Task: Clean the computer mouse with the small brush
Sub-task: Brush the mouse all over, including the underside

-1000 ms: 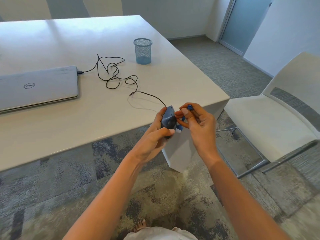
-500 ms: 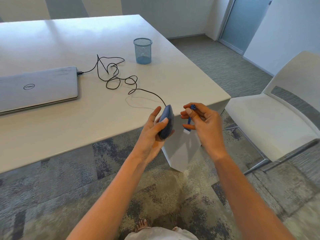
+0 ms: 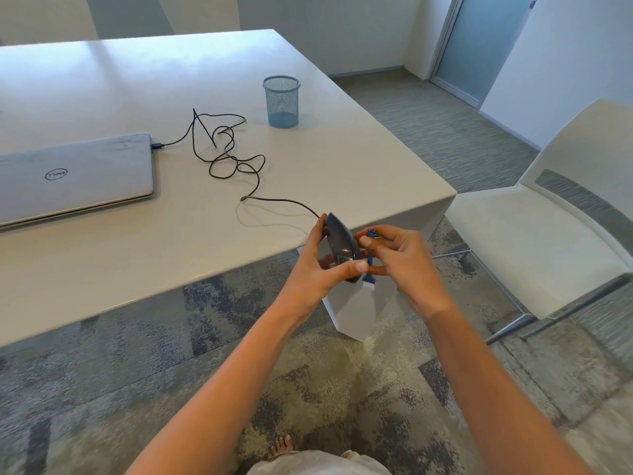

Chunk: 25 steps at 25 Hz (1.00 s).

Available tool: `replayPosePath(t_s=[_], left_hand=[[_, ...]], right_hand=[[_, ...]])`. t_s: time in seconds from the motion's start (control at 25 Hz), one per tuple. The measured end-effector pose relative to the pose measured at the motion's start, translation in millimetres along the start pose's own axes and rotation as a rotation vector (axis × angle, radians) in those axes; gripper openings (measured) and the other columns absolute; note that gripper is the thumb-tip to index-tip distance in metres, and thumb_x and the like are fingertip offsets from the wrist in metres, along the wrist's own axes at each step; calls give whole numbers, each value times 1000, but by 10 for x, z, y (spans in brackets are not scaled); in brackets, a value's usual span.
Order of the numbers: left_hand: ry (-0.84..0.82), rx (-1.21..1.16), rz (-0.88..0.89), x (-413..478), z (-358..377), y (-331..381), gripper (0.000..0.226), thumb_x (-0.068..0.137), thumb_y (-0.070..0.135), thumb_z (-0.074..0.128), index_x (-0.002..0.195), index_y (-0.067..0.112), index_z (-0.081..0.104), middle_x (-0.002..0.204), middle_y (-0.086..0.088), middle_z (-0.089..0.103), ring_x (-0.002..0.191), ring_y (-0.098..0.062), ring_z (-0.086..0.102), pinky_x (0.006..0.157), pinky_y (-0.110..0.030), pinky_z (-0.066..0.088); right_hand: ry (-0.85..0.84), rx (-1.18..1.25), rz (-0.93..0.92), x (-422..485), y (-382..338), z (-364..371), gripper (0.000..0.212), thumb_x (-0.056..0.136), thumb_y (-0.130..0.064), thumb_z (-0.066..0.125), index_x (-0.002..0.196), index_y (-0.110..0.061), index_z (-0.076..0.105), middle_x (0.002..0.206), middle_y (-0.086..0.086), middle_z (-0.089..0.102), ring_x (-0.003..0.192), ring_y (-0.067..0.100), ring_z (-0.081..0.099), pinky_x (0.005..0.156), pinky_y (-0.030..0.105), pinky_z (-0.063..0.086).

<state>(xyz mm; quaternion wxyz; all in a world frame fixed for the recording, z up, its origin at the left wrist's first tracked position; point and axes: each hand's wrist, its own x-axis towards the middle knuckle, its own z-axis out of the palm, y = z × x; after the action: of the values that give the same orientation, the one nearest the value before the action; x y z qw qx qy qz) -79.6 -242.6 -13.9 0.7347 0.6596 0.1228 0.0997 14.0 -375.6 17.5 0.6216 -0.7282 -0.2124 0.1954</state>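
The left hand (image 3: 320,269) grips the mouse (image 3: 340,246) on edge, touching the right hand (image 3: 399,257) pinching the small brush (image 3: 369,265).

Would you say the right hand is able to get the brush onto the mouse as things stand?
Probably yes. The right hand holds the brush right beside the mouse, which the left hand holds up on edge. Nothing lies between them, though the white bristles point down, below the mouse, so the brush would need turning.

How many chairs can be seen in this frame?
3: one white chair right of the table, and two chair backs at its far side. Others may be out of frame.
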Motion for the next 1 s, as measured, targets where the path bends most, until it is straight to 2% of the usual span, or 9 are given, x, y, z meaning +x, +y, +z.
replayPosePath(t_s=[0.12,0.32,0.4,0.48,0.64,0.72,0.84,0.92,1.0], left_hand=[[-72,89,-44,21,-35,32,135,53,42,94,158,32,10,147,-10,50,119,-20,65,100,-37,53],[-119,176,-98,49,-29,63,159,33,60,95,158,34,0,153,-13,38,132,-31,52,110,-49,44],[-129,199,-86,63,-30,58,156,36,57,95,157,35,0,152,-12,38,132,-31,52,110,-49,45],[-111,216,-60,69,-36,54,144,45,45,96,156,34,5,150,-12,41,129,-31,55,107,-49,47],[-53,331,15,62,-52,19,120,60,30,96,153,27,19,148,0,40,128,-19,55,102,-39,53],[-23,397,46,50,-64,-9,116,59,34,95,150,28,23,146,3,39,130,-14,50,106,-36,49],[12,475,78,55,-76,-47,117,58,42,95,150,27,24,145,4,39,134,-10,42,113,-40,41],[29,513,91,58,-68,-61,120,56,48,94,150,26,24,146,6,38,136,-10,38,116,-40,37],[47,544,103,53,-56,-63,120,54,53,91,150,27,25,144,8,37,135,-9,36,115,-37,35]], right_hand=[[-13,13,7,-1,29,-17,12,96,-11,64,93,-15,75,86,3,80,82,20,78,69,38,64],[-12,3,17,7,63,-43,12,96,-12,63,95,-11,75,86,5,79,81,21,78,71,39,63],[-9,4,18,7,72,-57,12,96,-13,64,94,-12,76,85,4,79,81,21,78,71,40,64],[-20,9,23,8,65,-65,12,96,-13,64,95,-12,76,87,4,79,82,21,78,72,42,64],[-10,-15,11,19,-21,-129,11,94,-16,67,94,-21,77,91,2,80,90,21,77,72,45,64],[23,-7,-56,28,-136,-195,14,92,-19,69,92,-30,78,94,-1,79,98,20,75,80,41,63],[8,76,-193,12,-316,-259,12,86,-29,71,92,-35,79,101,-1,78,105,19,72,91,38,59],[-41,130,-251,-6,-389,-256,18,83,-34,71,98,-29,78,106,6,77,106,26,71,94,38,58],[-70,150,-320,-18,-410,-228,21,86,-30,68,103,-21,77,108,6,76,107,30,71,95,38,57]])
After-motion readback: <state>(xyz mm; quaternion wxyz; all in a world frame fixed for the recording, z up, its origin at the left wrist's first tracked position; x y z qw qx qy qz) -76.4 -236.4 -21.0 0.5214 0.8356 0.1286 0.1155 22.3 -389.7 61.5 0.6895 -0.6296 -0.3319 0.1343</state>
